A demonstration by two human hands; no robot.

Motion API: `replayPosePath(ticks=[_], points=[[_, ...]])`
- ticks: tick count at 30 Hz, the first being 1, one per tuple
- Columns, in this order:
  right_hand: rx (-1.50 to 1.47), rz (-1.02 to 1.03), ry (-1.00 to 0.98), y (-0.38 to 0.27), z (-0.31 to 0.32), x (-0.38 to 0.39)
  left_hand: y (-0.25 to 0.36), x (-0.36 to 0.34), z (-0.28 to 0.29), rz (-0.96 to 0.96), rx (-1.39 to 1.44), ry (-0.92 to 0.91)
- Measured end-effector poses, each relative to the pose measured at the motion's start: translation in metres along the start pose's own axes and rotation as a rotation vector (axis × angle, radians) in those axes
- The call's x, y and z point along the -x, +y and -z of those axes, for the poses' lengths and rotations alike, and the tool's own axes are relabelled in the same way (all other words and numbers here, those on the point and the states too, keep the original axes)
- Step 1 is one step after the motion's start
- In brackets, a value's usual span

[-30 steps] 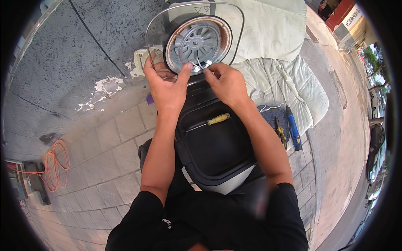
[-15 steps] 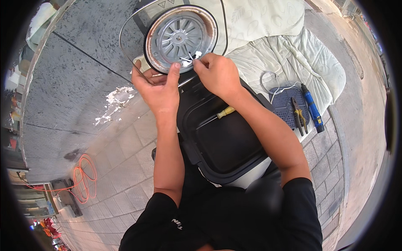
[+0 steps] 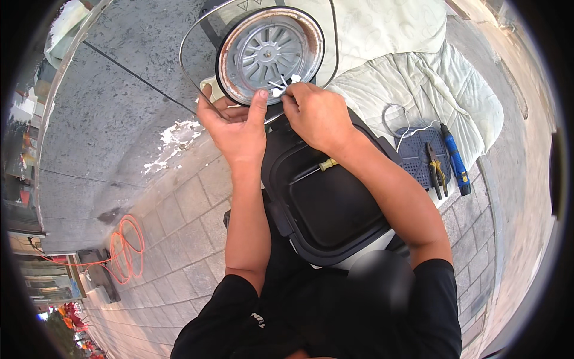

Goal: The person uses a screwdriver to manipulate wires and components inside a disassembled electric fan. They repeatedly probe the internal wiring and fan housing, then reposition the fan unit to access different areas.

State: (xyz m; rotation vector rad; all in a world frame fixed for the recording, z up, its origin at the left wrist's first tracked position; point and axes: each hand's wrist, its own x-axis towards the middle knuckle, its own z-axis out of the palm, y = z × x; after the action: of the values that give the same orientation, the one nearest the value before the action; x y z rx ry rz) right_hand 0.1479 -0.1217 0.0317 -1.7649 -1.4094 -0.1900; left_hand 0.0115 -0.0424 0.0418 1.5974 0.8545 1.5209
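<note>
A round grey metal part with radial ribs and a rusty rim [image 3: 269, 54] stands at the top, framed by a dark wire loop. My left hand [image 3: 236, 125] grips its lower left edge, thumb up against the rim. My right hand [image 3: 314, 113] pinches small white wires [image 3: 281, 85] at the part's lower edge. Below both hands lies a black appliance housing with an open rectangular cavity [image 3: 326, 206], and a yellow-handled screwdriver [image 3: 320, 166] rests on it.
A blue perforated tray [image 3: 418, 152] at the right holds pliers [image 3: 435, 170]; a blue tool [image 3: 455, 158] lies beside it. A pale quilted blanket [image 3: 418, 78] covers the ground behind. An orange cord coil [image 3: 125, 248] lies on the paving at the left.
The view has shifted, so the round part and both hands sit a little lower and further right in the picture. My right fingers stay on the white wires.
</note>
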Motion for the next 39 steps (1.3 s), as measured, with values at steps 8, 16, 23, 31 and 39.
replayPosePath(ticks=[8,16,23,31,39], points=[[0.009,0.078,0.079,-0.003,-0.01,-0.001,0.001,-0.001,0.002,0.022,0.04,-0.011],[-0.003,0.028,-0.016,-0.008,-0.009,-0.006,-0.004,0.0,-0.001,-0.002,0.059,0.015],[-0.004,0.038,-0.032,-0.011,-0.015,-0.003,-0.001,0.003,-0.004,0.032,0.033,0.037],[-0.102,-0.054,-0.133,-0.014,-0.003,-0.001,0.003,0.002,-0.004,0.033,-0.001,0.045],[-0.279,-0.161,-0.098,-0.015,-0.009,-0.001,-0.003,0.003,-0.007,0.028,0.008,0.056]])
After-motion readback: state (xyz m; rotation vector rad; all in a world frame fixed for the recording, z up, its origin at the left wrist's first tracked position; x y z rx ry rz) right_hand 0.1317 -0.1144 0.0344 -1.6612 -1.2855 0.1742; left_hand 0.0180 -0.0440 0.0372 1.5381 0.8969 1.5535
